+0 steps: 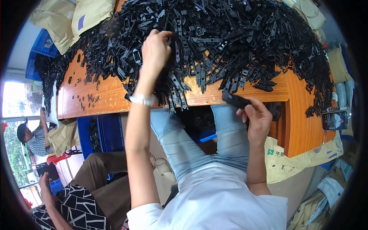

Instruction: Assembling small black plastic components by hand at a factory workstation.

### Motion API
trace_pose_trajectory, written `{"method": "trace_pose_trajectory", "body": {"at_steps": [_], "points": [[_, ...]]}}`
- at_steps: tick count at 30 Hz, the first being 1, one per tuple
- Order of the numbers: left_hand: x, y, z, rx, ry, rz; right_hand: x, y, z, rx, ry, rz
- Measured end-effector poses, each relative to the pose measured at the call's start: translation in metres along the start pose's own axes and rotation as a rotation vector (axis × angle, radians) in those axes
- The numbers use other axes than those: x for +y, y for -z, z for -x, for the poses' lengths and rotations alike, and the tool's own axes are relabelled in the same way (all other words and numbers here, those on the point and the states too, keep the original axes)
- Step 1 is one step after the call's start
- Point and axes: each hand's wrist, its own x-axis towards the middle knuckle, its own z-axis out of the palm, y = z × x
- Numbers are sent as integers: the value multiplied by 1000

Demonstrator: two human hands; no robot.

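Note:
A large heap of black plastic parts covers the wooden table in front of me. My left hand reaches over the near middle of the heap, its fingers curled inward; whether a piece is between them I cannot make out against the black parts. A pale band circles my left wrist. Near the table's front edge, right of the middle, my right hand pinches a dark elongated plastic part between thumb and fingers. That part points away to the left, just over the edge.
Small black pieces lie scattered at the table's left. Paper sacks stand at the far left, blue crates below the edge. A phone is mounted at right. One person sits close at left, another farther off.

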Motion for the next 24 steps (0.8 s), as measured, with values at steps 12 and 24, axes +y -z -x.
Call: {"method": "trace_pose_trajectory", "body": {"at_steps": [12, 24], "points": [[-39, -6, -18, -22, -375, -53, 5, 9, 8, -44, -27, -2], [67, 38, 75, -774, 276, 1334, -15, -12, -10, -196, 102, -53]]}}
